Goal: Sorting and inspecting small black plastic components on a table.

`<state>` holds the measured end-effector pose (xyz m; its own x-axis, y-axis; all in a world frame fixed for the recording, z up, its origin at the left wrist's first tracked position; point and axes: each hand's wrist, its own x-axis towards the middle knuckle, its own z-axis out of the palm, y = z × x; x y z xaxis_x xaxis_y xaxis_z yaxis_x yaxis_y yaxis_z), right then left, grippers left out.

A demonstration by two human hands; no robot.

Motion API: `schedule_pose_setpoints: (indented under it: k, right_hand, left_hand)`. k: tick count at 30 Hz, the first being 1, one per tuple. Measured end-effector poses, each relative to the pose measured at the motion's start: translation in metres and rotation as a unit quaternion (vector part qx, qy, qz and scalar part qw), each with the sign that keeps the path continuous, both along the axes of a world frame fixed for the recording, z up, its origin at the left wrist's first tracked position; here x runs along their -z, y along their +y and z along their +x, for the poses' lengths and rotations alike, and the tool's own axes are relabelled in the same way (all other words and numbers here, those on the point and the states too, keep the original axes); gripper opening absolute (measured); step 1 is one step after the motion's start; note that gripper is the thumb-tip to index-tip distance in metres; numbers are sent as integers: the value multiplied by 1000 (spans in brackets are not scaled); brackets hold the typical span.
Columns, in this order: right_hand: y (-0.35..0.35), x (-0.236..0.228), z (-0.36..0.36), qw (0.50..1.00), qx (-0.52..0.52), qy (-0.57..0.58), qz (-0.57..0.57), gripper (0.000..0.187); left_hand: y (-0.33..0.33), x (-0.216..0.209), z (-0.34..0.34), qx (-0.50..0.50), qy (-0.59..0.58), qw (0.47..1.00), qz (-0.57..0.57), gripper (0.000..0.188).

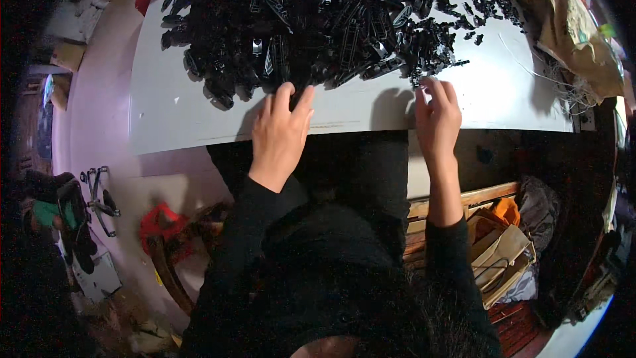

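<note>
A large heap of black plastic parts (pixel 265 20) covers the far half of a white table (pixel 218 119). Many of them are long, clip-like frames. My left hand (pixel 281 132) is at the heap's near edge, thumb and forefinger closed around a black plastic part (pixel 297 97), mostly hidden by the fingers. Farther right, my right hand (pixel 438 119) has its fingers curled in a pinch beside a cluster of small black parts (pixel 430 46). Whatever sits between those fingertips is too small and dark to make out.
Thin pale wires (pixel 578 93) hang at the table's right end, near a brown cloth (pixel 570 26). Below right, a wooden bench (pixel 490 193) stands near an opened cardboard box (pixel 507 255). A red object (pixel 159 225) lies on the lower left.
</note>
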<state>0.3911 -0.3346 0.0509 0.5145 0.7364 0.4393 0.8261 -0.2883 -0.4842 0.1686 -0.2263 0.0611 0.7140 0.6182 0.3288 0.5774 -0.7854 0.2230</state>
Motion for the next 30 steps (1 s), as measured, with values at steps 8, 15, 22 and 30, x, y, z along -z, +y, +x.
schedule_pose_setpoints:
  k: [8, 15, 22, 30]
  right_hand:
    - [-3, 8, -4, 997, -16, -37, -68, 16]
    - [5, 18, 5, 989, -19, -88, -121, 14]
    - [-12, 8, -13, 979, -70, 188, -33, 14]
    - [-21, -12, -44, 743, -95, 662, 44, 13]
  left_hand:
    - [0, 1, -13, -91, 3, 992, -92, 27]
    - [-8, 8, -18, -101, -196, 941, -256, 20]
    - [-37, 2, -1, -8, -390, 651, -651, 32]
    - [-48, 5, 11, 18, -395, 624, -674, 33]
